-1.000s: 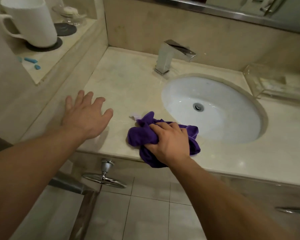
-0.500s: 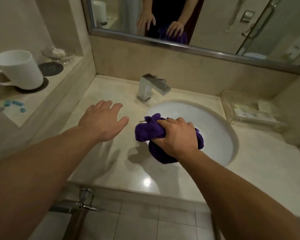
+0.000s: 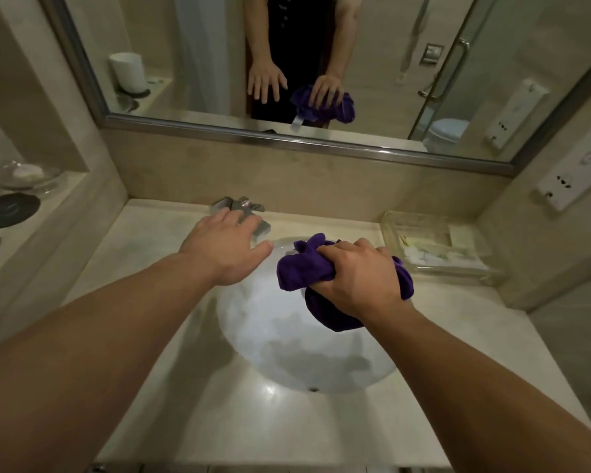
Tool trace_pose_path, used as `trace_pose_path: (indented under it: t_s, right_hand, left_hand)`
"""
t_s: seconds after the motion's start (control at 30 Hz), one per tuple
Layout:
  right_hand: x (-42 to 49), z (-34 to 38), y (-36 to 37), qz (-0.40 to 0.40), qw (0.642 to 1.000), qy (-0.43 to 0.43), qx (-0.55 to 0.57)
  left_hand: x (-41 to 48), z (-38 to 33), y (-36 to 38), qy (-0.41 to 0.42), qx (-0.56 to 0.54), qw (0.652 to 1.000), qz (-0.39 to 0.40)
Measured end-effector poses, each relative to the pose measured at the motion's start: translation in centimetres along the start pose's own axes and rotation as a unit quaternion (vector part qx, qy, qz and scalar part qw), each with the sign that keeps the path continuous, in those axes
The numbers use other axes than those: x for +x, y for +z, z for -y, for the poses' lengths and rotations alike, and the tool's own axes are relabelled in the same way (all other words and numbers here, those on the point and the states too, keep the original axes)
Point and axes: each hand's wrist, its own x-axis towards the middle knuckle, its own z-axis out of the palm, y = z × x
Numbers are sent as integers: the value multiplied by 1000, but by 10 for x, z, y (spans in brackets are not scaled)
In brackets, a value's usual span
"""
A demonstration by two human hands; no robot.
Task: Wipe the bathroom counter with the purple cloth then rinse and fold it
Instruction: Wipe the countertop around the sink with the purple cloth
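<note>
The purple cloth (image 3: 297,273) is bunched up and held above the white sink basin (image 3: 287,349), toward its back right. My right hand (image 3: 359,278) grips it, fingers curled round the bundle. My left hand (image 3: 229,247) is stretched out with fingers straight, right by the chrome faucet (image 3: 249,216) and covering part of it; I cannot tell whether it touches. The beige marble counter (image 3: 226,414) surrounds the basin. No water runs that I can see.
A clear tray (image 3: 434,247) of toiletries stands at the back right of the counter. A side ledge (image 3: 38,216) on the left carries dark coasters and a glass dish. The mirror (image 3: 287,63) rises behind, and a socket panel (image 3: 567,186) hangs on the right wall.
My right hand lifted the cloth off the counter and carried it over the basin. My left hand left the counter's left side and reached forward to the faucet. The view swung up.
</note>
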Motion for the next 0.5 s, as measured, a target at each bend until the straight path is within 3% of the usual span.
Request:
trace_pose_path:
  t_s: [0.3,0.5]
  right_hand:
    - [65,-38,26,8,999,43,2]
    - [90,-64,48,26,999,21,-3]
  left_hand:
    - [94,-2,10,39,-5,999,8]
    - [133,-23,27,15,61,996,56]
